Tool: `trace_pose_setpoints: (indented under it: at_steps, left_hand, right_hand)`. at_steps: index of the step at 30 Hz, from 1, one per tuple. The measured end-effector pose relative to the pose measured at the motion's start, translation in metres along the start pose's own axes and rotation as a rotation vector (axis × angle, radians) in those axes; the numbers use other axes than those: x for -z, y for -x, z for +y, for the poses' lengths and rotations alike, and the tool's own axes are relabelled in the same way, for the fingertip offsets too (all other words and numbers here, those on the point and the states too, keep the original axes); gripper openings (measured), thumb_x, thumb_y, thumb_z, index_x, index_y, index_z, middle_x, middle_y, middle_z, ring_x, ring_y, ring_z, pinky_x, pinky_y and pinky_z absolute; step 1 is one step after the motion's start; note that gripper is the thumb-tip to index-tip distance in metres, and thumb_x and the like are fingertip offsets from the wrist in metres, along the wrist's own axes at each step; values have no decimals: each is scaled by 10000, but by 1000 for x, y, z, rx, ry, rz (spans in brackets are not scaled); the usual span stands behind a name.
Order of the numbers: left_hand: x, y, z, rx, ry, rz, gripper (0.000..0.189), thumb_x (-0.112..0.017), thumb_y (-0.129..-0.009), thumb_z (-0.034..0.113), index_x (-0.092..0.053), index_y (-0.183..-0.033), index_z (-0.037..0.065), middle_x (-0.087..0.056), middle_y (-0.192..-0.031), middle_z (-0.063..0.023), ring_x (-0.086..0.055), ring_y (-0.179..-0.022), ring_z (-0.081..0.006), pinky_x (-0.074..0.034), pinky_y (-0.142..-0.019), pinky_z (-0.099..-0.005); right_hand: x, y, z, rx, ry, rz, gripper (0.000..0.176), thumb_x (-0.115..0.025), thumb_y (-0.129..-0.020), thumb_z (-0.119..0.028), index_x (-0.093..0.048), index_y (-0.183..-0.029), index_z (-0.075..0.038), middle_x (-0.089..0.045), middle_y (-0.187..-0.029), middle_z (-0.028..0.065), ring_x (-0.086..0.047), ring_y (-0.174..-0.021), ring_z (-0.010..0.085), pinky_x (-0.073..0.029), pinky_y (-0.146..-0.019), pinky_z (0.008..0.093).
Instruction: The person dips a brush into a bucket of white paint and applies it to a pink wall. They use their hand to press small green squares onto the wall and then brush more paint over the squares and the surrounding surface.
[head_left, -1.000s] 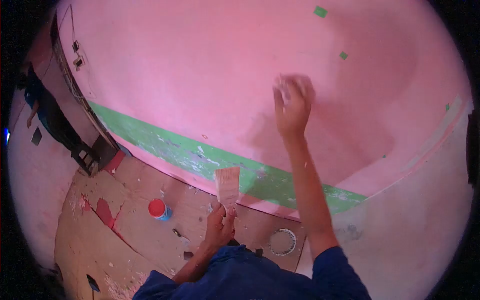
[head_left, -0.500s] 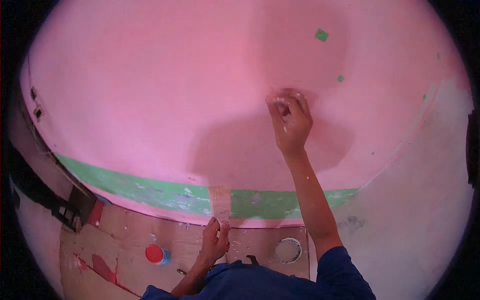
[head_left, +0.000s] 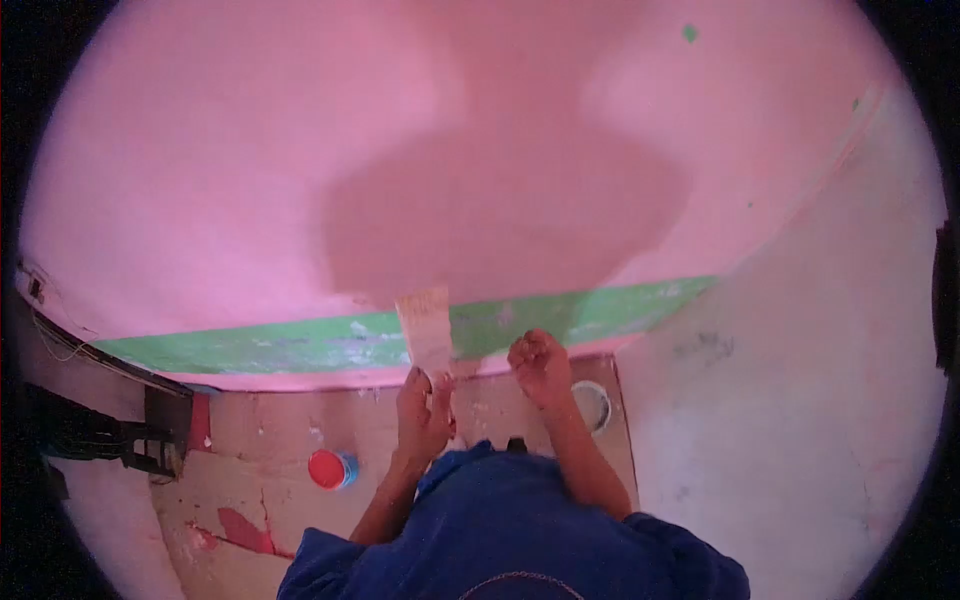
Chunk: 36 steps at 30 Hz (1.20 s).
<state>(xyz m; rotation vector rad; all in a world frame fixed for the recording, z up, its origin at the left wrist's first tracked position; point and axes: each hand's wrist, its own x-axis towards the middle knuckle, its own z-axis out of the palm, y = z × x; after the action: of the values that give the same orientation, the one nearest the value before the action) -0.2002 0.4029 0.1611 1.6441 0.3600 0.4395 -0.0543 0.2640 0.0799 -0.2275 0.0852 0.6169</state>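
Low in front of my body, my left hand (head_left: 427,410) grips the lower end of a pale, flat strip (head_left: 427,325), which stands upright against the view of the green band. My right hand (head_left: 540,365) is curled up to its right, in front of the green band's lower edge; whatever its fingers hold, if anything, is too small to name. A pink wall (head_left: 230,200) with a green band (head_left: 270,345) along its bottom rises ahead, and a shadow falls across it.
A container with a red top and blue side (head_left: 332,469) stands on the brown floor covering (head_left: 300,420) at left. A round white-rimmed container (head_left: 593,407) is right of my right forearm. A dark piece of furniture (head_left: 150,450) stands far left. A pale wall (head_left: 770,400) is at right.
My right hand has come down from the pink wall to near my left hand. The view has tilted and shifted, and my left hand still has the strip.
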Motion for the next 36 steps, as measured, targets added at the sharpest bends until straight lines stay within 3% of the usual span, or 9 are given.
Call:
trace_pose_setpoints:
  at_steps: [15, 17, 20, 22, 25, 31, 33, 35, 36]
  left_hand:
    - [-32, 40, -25, -28, -149, -19, 234, -403, -969, 239, -474, -870, 39, -452, -640, -8, -430, -381, -56, -356, -321, -209]
    - [-38, 43, -13, 3, -133, 32, 265, -465, -937, 171, -543, -768, -16, -485, -749, -106, -498, -648, -178, -373, -544, -301]
    - [-42, 49, -19, 80, -131, 54, 269, -466, -939, 187, -543, -778, -15, -486, -750, -101, -509, -641, -175, -389, -532, -313]
    - [-49, 51, 6, 201, -80, 60, 266, -466, -937, 189, -543, -787, -17, -490, -748, -102, -513, -639, -175, -396, -530, -317]
    - [-43, 47, -11, 106, -91, 60, 244, -472, -932, 185, -549, -828, -22, -501, -755, -97, -520, -603, -173, -406, -529, -313]
    - [-38, 39, 16, 90, -76, 30, 230, -471, -930, 161, -561, -859, -39, -481, -785, -94, -503, -547, -140, -399, -406, -292]
    - [-41, 38, 10, -165, -145, 76, 298, -424, -963, 224, -490, -782, -3, -432, -721, -44, -457, -377, -86, -354, -317, -242]
    - [-38, 36, 7, -111, -103, 59, 289, -428, -962, 222, -490, -793, -5, -434, -712, -44, -457, -373, -87, -355, -320, -244]
    - [-37, 35, 9, -132, -97, 62, 289, -428, -962, 222, -490, -793, -5, -434, -712, -44, -457, -373, -87, -355, -320, -244]
  right_hand:
    - [-25, 47, -52, 49, 301, -183, 61, -523, -879, -26, -565, -903, 11, -580, -1067, 155, -501, -1148, 306, -493, -929, 309]
    - [-23, 50, -52, 80, 422, -204, 117, -518, -881, -14, -562, -988, 4, -569, -1122, 148, -459, -1204, 318, -483, -933, 320]
    - [-16, 55, -48, 208, 1062, -129, 293, -554, -881, -102, -504, -1159, -22, -538, -1196, 160, -461, -1193, 358, -428, -969, 401]
    - [27, 60, -56, 168, 2547, -255, 482, -589, -864, -204, -411, -1275, -27, -493, -1253, 195, -463, -1176, 383, -363, -991, 469]
    - [6, 72, -64, 293, 2396, -239, 486, -585, -855, -272, -462, -1249, -15, -511, -1206, 240, -498, -1126, 381, -330, -1005, 497]
    - [-56, 46, -70, -301, 2828, -238, 338, -520, -900, -299, -621, -1001, 7, -613, -1003, 241, -590, -965, 364, -439, -886, 427]
    - [-107, 45, -82, -68, 1930, 83, 298, -502, -912, -268, -623, -971, -3, -624, -970, 230, -622, -881, 322, -487, -760, 373]
    - [-124, 29, -87, 128, 2054, 24, 222, -517, -899, -191, -633, -964, -14, -625, -943, 224, -640, -835, 271, -489, -686, 337]
    - [-135, 21, -87, 573, 2084, -156, 188, -548, -876, -156, -636, -963, -14, -623, -927, 205, -636, -823, 263, -485, -680, 334]
